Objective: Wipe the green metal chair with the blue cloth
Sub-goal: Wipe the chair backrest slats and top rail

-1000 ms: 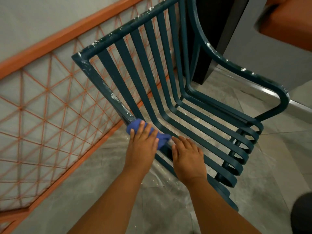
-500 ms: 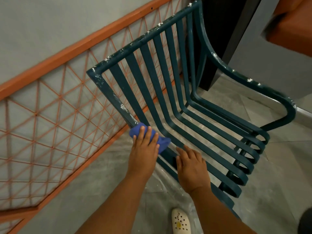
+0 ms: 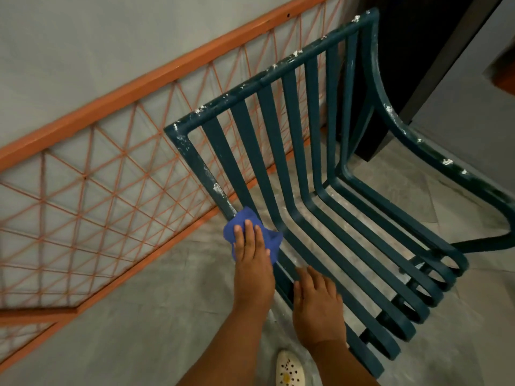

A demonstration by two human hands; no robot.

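The green metal chair point(image 3: 280, 70) stands on the floor with white specks along its top rail, side post and armrest. The blue cloth point(image 3: 231, 232) is bunched around the bottom of the left back post, where it meets the seat. My left hand point(image 3: 252, 247) lies on top of the cloth with straight fingers, pressing it onto the post. Just to the right and nearer me, my right hand point(image 3: 317, 303) rests on the seat's left edge slat, fingers loosely laid over it and holding nothing.
An orange railing with a thin lattice point(image 3: 111, 190) runs behind and left of the chair. A white perforated shoe point(image 3: 288, 369) shows at the bottom edge on the grey tiled floor point(image 3: 145, 316). A dark wall edge point(image 3: 404, 65) stands behind the chair's armrest.
The view has swung so the chair sits further right and lower. The left hand stays with the cloth at the base of the post, the right hand stays on the seat edge, and the shoe has appeared.
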